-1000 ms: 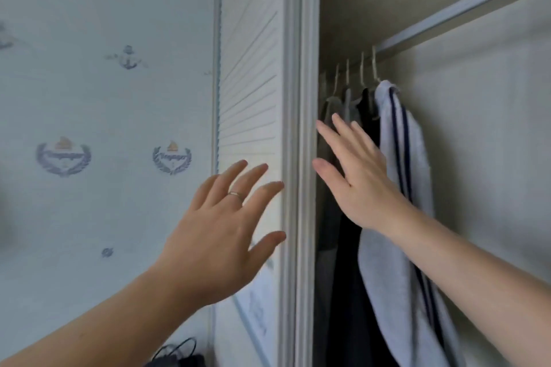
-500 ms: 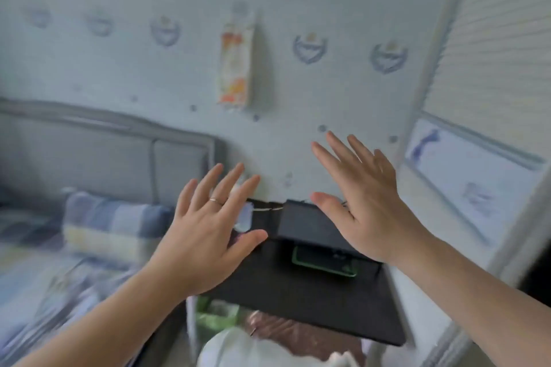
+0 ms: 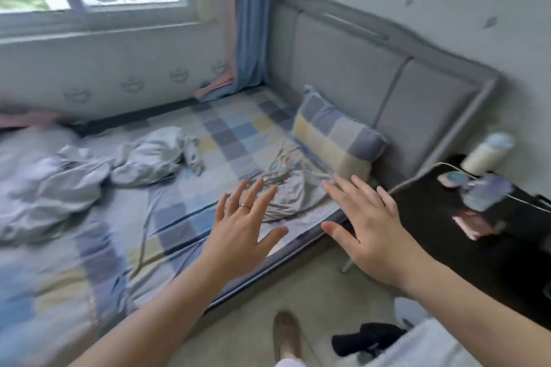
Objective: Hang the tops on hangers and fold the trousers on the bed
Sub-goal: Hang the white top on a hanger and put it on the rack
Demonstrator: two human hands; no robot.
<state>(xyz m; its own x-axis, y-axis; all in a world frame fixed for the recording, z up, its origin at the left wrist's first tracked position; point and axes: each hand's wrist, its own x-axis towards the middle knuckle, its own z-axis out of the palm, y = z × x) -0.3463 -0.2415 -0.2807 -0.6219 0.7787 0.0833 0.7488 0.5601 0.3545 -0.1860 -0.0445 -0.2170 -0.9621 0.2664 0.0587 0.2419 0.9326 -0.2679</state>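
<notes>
Checked blue-yellow-grey sheet (image 3: 238, 131) and pillow (image 3: 337, 140) — grey headboard (image 3: 343, 68).

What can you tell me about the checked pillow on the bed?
The checked pillow is a plump rectangle of soft-looking fabric in blocks of blue-grey, pale yellow and off-white. It lies at the head of the bed, tilted, with its long back edge leaning against the grey padded headboard. A crumpled pale garment lies just in front of it and seems to reach its lower edge. Neither the left hand nor the right hand touches it.
</notes>
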